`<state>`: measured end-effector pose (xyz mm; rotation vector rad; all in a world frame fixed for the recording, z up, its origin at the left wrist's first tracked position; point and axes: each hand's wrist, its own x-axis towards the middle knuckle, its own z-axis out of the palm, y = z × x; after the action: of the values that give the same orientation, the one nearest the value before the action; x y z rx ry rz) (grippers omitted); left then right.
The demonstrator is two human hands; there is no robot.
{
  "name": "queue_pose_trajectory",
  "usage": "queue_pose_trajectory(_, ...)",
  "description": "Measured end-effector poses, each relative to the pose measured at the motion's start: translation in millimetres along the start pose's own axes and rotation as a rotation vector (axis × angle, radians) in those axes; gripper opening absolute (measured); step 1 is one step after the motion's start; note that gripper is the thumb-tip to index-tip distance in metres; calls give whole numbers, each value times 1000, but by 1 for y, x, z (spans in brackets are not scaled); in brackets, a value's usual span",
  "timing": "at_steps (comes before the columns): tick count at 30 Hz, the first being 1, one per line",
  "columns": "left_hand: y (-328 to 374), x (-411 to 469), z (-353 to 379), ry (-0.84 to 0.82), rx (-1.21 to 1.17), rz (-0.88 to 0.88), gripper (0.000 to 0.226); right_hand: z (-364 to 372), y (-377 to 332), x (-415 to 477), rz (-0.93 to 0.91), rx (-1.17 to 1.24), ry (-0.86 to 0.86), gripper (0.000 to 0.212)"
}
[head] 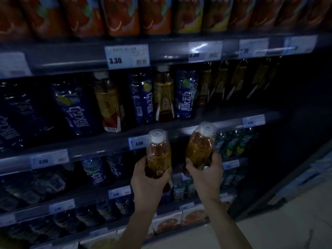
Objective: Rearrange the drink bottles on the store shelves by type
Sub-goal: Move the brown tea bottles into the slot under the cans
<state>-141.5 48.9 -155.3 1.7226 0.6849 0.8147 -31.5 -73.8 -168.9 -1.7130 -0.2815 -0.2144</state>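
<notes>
My left hand (pixel 150 180) grips the base of an amber tea bottle (pixel 158 151) with a white cap, held upright in front of the middle shelf's edge. My right hand (pixel 206 174) grips a second amber tea bottle (pixel 200 147), tilted slightly right. On the middle shelf (pixel 107 142) stand mixed bottles: blue drink bottles (pixel 76 108), (pixel 143 97), (pixel 186 94) alternate with amber tea bottles (pixel 109 103), (pixel 164 94). A row of dark gold-labelled bottles (pixel 233 81) fills the shelf's right side.
The top shelf (pixel 161 51) carries orange-red and yellow bottles (pixel 122 15). Lower shelves hold blue bottles (pixel 96 170), green-labelled bottles (pixel 231 142) and boxed goods (pixel 167 223). Price tags line the shelf edges. Pale floor (pixel 287 227) lies at the lower right.
</notes>
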Motion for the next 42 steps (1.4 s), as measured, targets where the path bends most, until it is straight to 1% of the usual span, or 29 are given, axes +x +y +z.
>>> queue_pose_trajectory(2, 18, 7, 6, -13, 3, 36, 65, -10, -9, 9, 1, 4, 3, 65)
queue_pose_trajectory(5, 44, 14, 20, -22, 6, 77, 57, -27, -21, 23, 0, 33, 16, 63)
queue_pose_trajectory(7, 61, 19, 32, -15, 15, 96, 56, -39, -31, 36, -10, 45, 30, 62)
queue_pose_trajectory(10, 82, 23, 51, -9, 45, 113, 60, -56, -40, 55, -26, 44, 38, 61)
queue_pose_trajectory(12, 93, 26, 67, -3, 63, 141, 62, -70, -43, 70, -2, 76, 29, 62)
queue_pose_trajectory(16, 114, 31, 100, -24, 60, 152, 71, -96, -48, 98, -27, 80, 27, 60)
queue_pose_trajectory(20, 133, 35, 134, -7, 80, 178, 67, -119, -50, 129, -25, 67, 5, 59)
queue_pose_trajectory(22, 140, 37, 150, 12, 87, 179, 69, -128, -50, 145, -17, 74, -9, 58)
queue_pose_trajectory(25, 150, 41, 168, 34, 91, 178, 73, -136, -51, 167, -18, 69, -36, 59)
queue_pose_trajectory(29, 162, 52, 188, 50, 90, 181, 71, -141, -52, 195, -17, 79, -79, 58)
queue_pose_trajectory(34, 173, 70, 206, 89, 76, 159, 67, -141, -50, 228, -29, 81, -128, 68)
queue_pose_trajectory(39, 176, 87, 225, 159, 90, 122, 56, -131, -46, 256, -41, 33, -151, 57)
queue_pose_trajectory(41, 174, 95, 231, 173, 101, 97, 59, -128, -43, 265, -51, 2, -176, 59)
queue_pose_trajectory(42, 173, 100, 233, 182, 106, 83, 66, -126, -42, 270, -59, -16, -183, 59)
